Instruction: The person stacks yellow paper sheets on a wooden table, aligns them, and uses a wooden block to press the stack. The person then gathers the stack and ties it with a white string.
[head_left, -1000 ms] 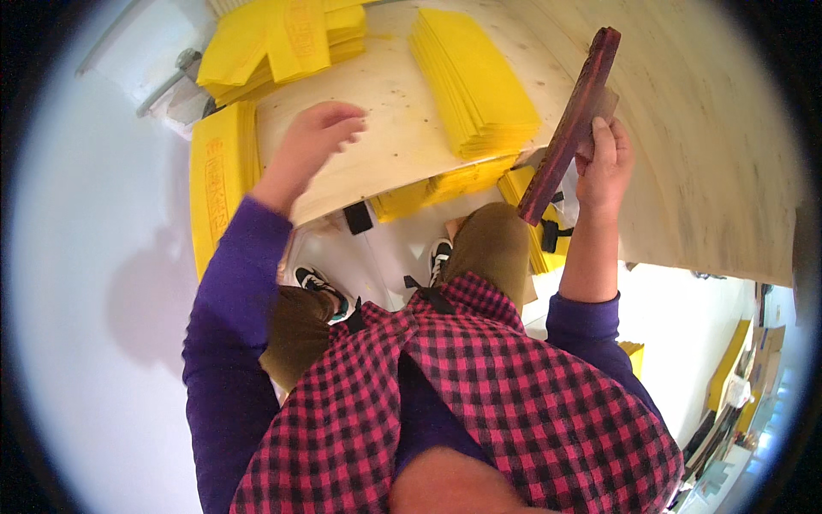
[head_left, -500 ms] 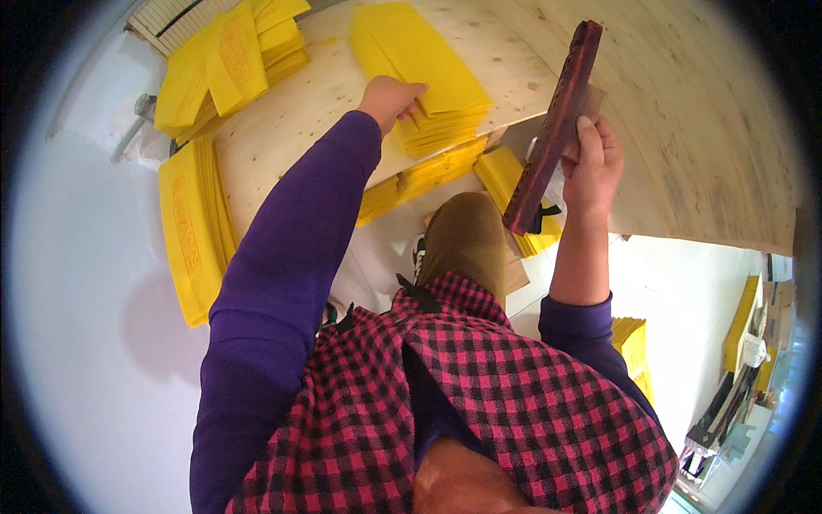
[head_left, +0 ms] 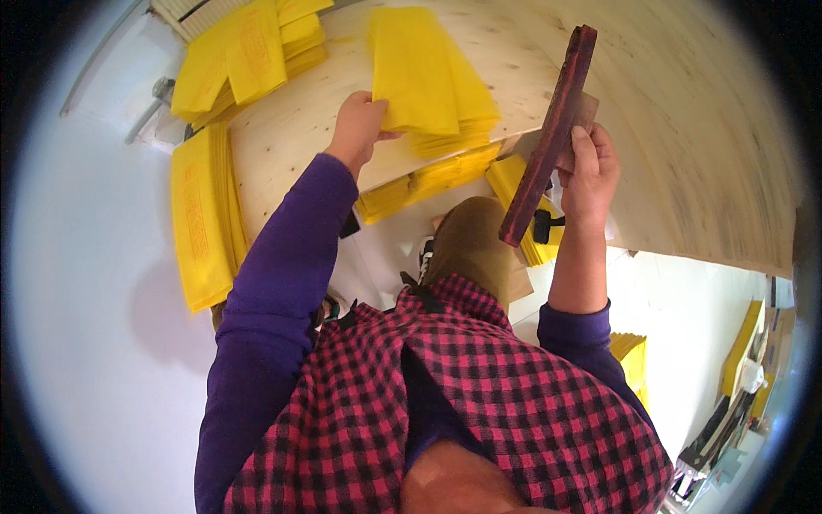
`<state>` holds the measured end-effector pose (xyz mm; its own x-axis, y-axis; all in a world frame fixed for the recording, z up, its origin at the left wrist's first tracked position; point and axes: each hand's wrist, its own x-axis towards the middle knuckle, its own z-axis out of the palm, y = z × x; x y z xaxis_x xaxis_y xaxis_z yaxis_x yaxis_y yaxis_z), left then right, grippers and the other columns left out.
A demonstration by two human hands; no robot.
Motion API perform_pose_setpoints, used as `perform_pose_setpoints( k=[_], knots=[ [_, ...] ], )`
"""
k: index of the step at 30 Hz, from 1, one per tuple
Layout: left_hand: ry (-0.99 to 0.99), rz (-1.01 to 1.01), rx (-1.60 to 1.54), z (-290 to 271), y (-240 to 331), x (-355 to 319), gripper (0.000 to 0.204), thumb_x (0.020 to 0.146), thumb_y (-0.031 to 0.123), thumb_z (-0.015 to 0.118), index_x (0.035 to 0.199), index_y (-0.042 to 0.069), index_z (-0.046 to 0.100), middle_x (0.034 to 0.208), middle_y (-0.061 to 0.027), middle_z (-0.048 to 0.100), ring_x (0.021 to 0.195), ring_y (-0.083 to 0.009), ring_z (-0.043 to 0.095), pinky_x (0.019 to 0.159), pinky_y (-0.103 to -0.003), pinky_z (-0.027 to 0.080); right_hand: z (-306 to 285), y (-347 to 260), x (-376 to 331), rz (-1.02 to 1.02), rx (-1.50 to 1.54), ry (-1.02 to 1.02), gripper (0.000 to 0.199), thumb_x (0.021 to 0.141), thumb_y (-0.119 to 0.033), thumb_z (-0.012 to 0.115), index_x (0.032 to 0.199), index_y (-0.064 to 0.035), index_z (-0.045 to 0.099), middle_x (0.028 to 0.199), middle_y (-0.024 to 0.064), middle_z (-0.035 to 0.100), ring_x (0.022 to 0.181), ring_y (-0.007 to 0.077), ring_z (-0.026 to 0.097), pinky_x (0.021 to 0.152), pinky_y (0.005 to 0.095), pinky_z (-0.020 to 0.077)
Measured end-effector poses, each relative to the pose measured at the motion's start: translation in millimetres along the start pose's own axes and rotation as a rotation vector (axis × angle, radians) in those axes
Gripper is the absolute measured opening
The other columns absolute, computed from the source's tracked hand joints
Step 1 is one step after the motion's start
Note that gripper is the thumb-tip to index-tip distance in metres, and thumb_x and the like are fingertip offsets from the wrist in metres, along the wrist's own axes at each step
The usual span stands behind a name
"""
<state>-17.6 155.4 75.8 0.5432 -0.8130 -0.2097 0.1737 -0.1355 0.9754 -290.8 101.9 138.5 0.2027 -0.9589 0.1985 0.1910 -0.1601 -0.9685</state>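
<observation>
Spotting red-orange print (head_left: 196,212), too small to read, on fanned yellow fabric-like pieces (head_left: 257,60) and a yellow oblong stack (head_left: 216,206), along the pale wooden surface's left edge (head_left: 250,176).

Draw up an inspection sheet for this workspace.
Surface: wooden table, pale, with dark specks.
Things in hand: yellow sheet, partly covering a yellow stack; long dark red block with a brown handle.
Clutter: red-marked yellow pile at the far left; another red-marked stack at the left edge; black item by the right forearm, kind unclear.
Left hand: pinching the sheet's near left edge.
Right hand: gripping the handle, block tilted.
Cables: nothing seen that is clearly one.
Surroundings: pale floor, more yellow goods at right.
</observation>
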Motion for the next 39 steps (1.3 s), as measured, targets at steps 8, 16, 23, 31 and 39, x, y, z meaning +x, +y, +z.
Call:
perform_pose_setpoints(
  k=[8,16,23,31,39],
  knots=[
    [0.188,0.052,-0.161,-87.2,-64.4,-78.5,0.024,0.092,0.010,0.044,0.112,-0.002,0.048,0.102,-0.0113,0.060,0.084,-0.0189,0.063,0.064,-0.032,0.055,40.5,1.8,-10.4,-0.004,-0.068,-0.155,0.012,0.091,-0.015,0.050,0.091,-0.0043,0.056,0.062,-0.0035,0.053,0.044,0.0016,0.040,0.039,0.0173,0.0274],
    [0.360,-0.178,-0.337,-128.9,-142.2,-124.0,0.023,0.094,0.017,0.045,0.110,0.001,0.051,0.099,-0.0095,0.062,0.081,-0.0180,0.063,0.068,-0.032,0.054,94.8,28.0,-21.1,0.033,-0.073,-0.387,0.009,0.088,-0.015,0.056,0.087,-0.0063,0.057,0.063,-0.0051,0.051,0.046,0.0030,0.042,0.038,0.0194,0.0312],
    [0.296,-0.233,-0.349,-133.3,-148.3,-127.4,0.023,0.091,0.019,0.050,0.102,0.000,0.056,0.094,-0.0102,0.063,0.078,-0.0199,0.064,0.064,-0.033,0.055,147.8,58.8,-20.4,-0.076,-0.429,-0.616,0.024,0.082,-0.021,0.062,0.079,0.0020,0.056,0.066,0.0056,0.057,0.060,0.0102,0.054,0.055,0.0275,0.0448],
    [0.257,-0.286,-0.371,-131.8,-150.8,-130.3,0.024,0.093,0.020,0.050,0.104,0.001,0.056,0.091,-0.0099,0.064,0.070,-0.0184,0.064,0.062,-0.029,0.055,232.7,90.4,-17.6,-0.256,-1.004,-0.829,0.041,0.075,-0.037,0.055,0.083,0.0026,0.059,0.077,0.0242,0.062,0.076,0.0389,0.061,0.070,0.0436,0.0476],
    [0.238,-0.224,-0.421,-134.1,-151.0,-137.0,0.021,0.090,0.017,0.051,0.098,-0.001,0.058,0.085,-0.0100,0.065,0.064,-0.0170,0.063,0.057,-0.027,0.053,290.5,126.5,-22.8,-0.247,-1.267,-0.905,0.041,0.076,-0.039,0.051,0.087,-0.0007,0.061,0.086,0.0226,0.063,0.084,0.0362,0.062,0.073,0.0429,0.0483]
  ],
)
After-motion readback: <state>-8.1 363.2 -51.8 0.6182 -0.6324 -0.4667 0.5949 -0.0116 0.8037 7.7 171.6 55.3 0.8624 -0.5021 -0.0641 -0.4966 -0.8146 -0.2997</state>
